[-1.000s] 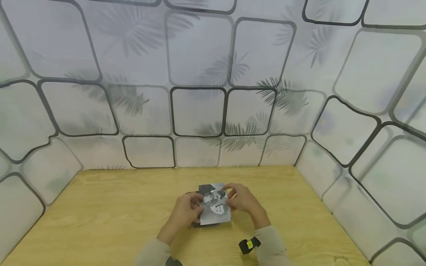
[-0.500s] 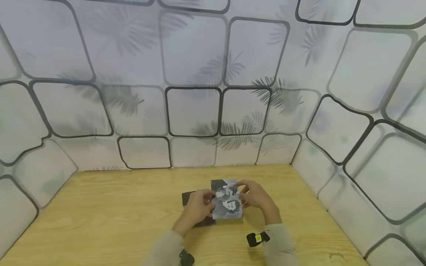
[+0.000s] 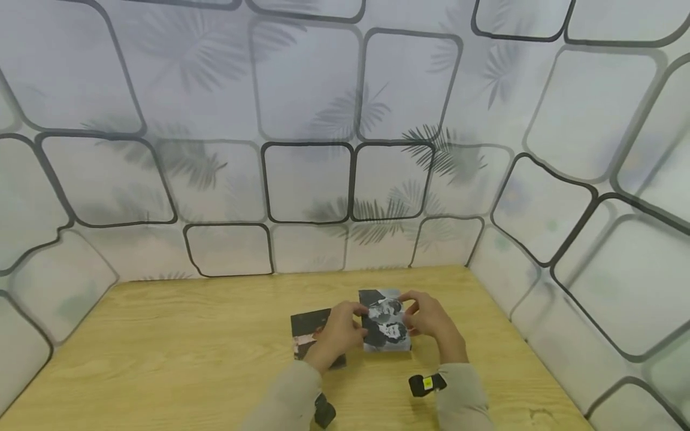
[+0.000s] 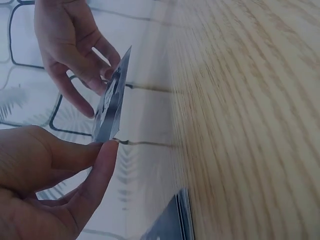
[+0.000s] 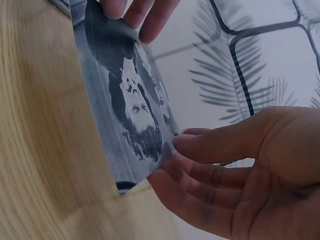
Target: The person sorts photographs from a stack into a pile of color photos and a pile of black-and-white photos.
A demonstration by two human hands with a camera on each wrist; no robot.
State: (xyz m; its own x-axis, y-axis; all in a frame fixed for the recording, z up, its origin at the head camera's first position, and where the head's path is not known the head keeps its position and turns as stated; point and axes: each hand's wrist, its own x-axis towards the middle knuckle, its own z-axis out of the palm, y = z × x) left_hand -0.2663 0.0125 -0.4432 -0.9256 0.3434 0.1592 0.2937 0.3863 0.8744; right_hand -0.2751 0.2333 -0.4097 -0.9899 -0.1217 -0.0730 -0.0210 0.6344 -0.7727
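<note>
Both hands hold a black-and-white photo print [image 3: 385, 323] by its opposite side edges, raised a little above the tabletop. My left hand [image 3: 341, 330] pinches its left edge between thumb and fingers, as the left wrist view also shows. The right hand [image 3: 429, 315] grips the right edge, with the thumb on the picture side and fingers behind in the right wrist view. A small stack of dark prints [image 3: 307, 326] lies on the table to the left, partly covered by the left hand and forearm. Its layered edges [image 4: 185, 215] show in the left wrist view.
The pale wooden table [image 3: 205, 335] stretches around the hands. A patterned wall covering [image 3: 312, 185] with dark outlines and leaf prints closes off the back and sides. Black bands with small devices [image 3: 427, 384] sit at both wrists.
Both hands have carried the black-and-white photo to the right, off the stack. More of the dark prints on the table has come into sight. The head view has turned slightly right.
</note>
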